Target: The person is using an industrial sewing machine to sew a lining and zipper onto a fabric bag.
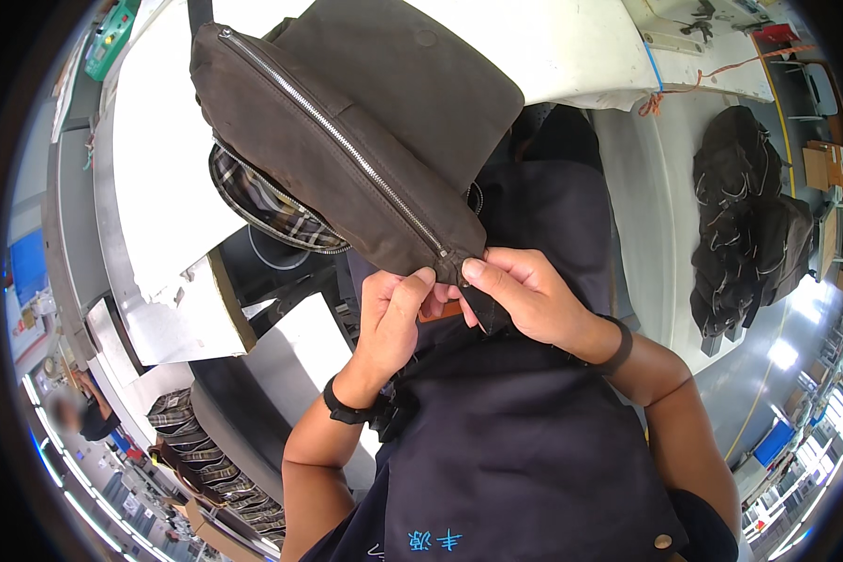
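Observation:
A dark brown bag point(300, 140) with a long silver zipper point(332, 131) lies across the white table and reaches over its edge toward me. The zipper looks closed along its length. Lower on the bag's left side, a second zipped part gapes and shows a plaid lining point(262, 201). My left hand point(398, 314) pinches the bag's near end, thumb on top, just below the zipper's end. Close beside it, my right hand point(520, 290) grips the same end between thumb and fingers. A strap-like dark piece hangs below, partly hidden by my fingers.
A pile of dark bags point(749, 220) sits to the right, beyond a grey surface point(651, 206). Several plaid pieces point(215, 459) are stacked at lower left. A sewing machine part point(693, 23) stands at the upper right. Another person point(94, 407) is far off at the left.

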### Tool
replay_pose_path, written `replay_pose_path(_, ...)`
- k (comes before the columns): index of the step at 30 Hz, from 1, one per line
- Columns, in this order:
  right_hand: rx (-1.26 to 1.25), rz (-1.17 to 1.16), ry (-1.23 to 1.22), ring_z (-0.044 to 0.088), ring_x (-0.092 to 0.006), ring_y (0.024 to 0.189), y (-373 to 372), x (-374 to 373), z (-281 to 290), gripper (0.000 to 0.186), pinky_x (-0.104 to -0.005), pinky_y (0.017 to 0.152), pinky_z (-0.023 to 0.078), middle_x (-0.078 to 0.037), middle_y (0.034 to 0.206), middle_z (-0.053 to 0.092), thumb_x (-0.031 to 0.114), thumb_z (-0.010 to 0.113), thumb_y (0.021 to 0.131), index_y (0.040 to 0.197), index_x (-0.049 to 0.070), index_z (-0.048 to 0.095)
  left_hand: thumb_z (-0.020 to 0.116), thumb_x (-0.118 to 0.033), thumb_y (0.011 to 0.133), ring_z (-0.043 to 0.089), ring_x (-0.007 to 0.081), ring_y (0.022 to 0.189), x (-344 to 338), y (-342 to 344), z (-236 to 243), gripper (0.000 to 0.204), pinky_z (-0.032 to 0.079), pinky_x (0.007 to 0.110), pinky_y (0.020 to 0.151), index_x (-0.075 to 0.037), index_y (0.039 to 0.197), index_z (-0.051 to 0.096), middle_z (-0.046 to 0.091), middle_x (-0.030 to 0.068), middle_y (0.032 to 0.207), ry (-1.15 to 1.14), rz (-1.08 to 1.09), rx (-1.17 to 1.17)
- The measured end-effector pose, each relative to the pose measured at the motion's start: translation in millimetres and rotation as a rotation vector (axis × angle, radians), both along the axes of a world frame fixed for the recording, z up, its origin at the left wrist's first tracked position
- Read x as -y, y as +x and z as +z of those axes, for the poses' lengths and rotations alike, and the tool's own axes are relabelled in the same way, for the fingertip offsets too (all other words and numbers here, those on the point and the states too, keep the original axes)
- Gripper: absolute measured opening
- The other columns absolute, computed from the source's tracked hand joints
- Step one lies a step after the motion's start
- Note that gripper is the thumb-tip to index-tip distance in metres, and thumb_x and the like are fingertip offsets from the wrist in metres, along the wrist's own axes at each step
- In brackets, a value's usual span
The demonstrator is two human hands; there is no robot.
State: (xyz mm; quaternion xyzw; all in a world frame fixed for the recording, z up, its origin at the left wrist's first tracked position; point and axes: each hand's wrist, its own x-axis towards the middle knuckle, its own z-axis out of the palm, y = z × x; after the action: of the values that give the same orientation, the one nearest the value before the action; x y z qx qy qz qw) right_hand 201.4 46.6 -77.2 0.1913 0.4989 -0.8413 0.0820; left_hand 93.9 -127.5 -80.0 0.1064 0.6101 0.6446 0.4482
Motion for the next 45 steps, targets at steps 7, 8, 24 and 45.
replay_pose_path(7, -0.01, 0.001, -0.009, 0.065, -0.0076, 0.072, -0.3, -1.9, 0.2, 0.037, -0.0243, 0.067, 0.051, -0.003, 0.077, 0.069, 0.029, 0.054, 0.112, 0.097, 0.0, 0.069, 0.052, -0.02, 0.102, 0.058, 0.0099, 0.065, -1.7, 1.7, 0.2, 0.038, 0.045, 0.026, 0.062, 0.004, 0.08, 0.072, 0.068, 0.0054, 0.073, -0.025, 0.037, -0.027)
replay_pose_path(8, -0.01, 0.001, -0.01, 0.065, -0.0076, 0.072, -0.3, -2.0, 0.5, 0.037, -0.0243, 0.067, 0.051, -0.003, 0.077, 0.069, 0.029, 0.054, 0.112, 0.097, 0.0, 0.069, 0.054, -0.019, 0.102, 0.061, 0.0116, 0.065, -1.2, 1.3, 0.3, 0.036, 0.048, 0.026, 0.063, 0.004, 0.08, 0.073, 0.072, 0.0075, 0.076, -0.057, 0.018, -0.038)
replay_pose_path(24, 0.016, 0.011, 0.01, 0.062, -0.0053, 0.071, 0.5, -0.4, -1.0, 0.036, -0.0234, 0.065, 0.048, -0.001, 0.077, 0.069, 0.029, 0.053, 0.112, 0.097, 0.001, 0.069, 0.058, -0.017, 0.102, 0.062, 0.0093, 0.063, -4.9, 4.2, -1.8, 0.033, 0.048, 0.025, 0.061, 0.002, 0.082, 0.075, 0.074, 0.0076, 0.076, -0.025, 0.069, -0.085)
replay_pose_path(45, 0.021, -0.025, -0.073, 0.065, -0.0094, 0.074, -1.6, -0.7, -2.7, 0.04, -0.0257, 0.067, 0.051, -0.006, 0.078, 0.071, 0.029, 0.052, 0.112, 0.091, 0.0, 0.068, 0.071, -0.015, 0.1, 0.065, 0.0224, 0.058, 9.6, -6.1, 27.1, 0.024, 0.05, 0.034, 0.054, 0.005, 0.087, 0.076, 0.067, 0.0138, 0.067, -0.22, -0.235, -0.679)
